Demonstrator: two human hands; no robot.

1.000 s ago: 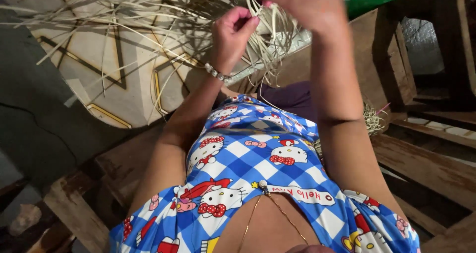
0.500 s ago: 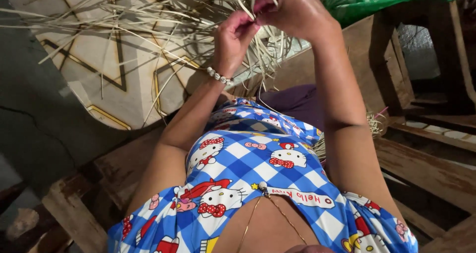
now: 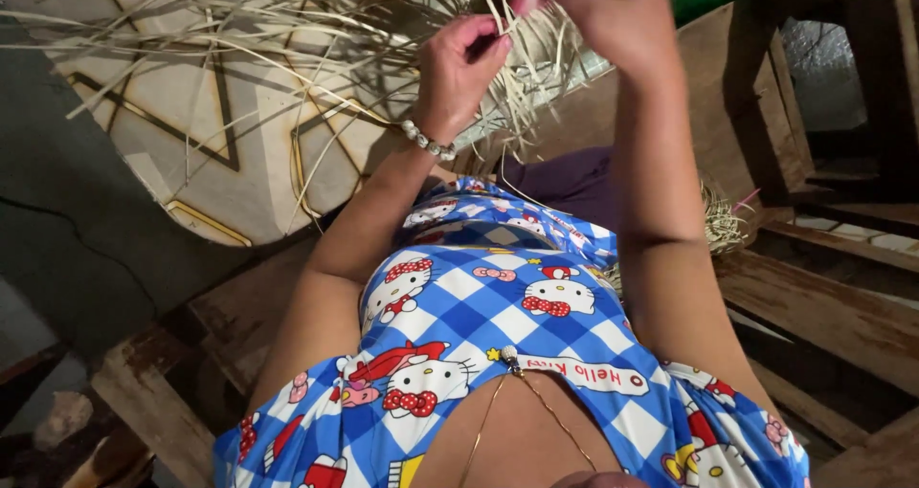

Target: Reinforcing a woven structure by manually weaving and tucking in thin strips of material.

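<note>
Loose straw strips fan out left of and above the left hand, crowding that side; the right hand sits just beside it, little gap betw. them; below both hands, open room down to the lap; wooden planks lie below-right; wooden post stands right of the right hand.

Right hand fingertips beyond top edge

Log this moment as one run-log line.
left hand: pinching straw strips | right hand: raised, gripping strips | bead bracelet on left wrist
</note>
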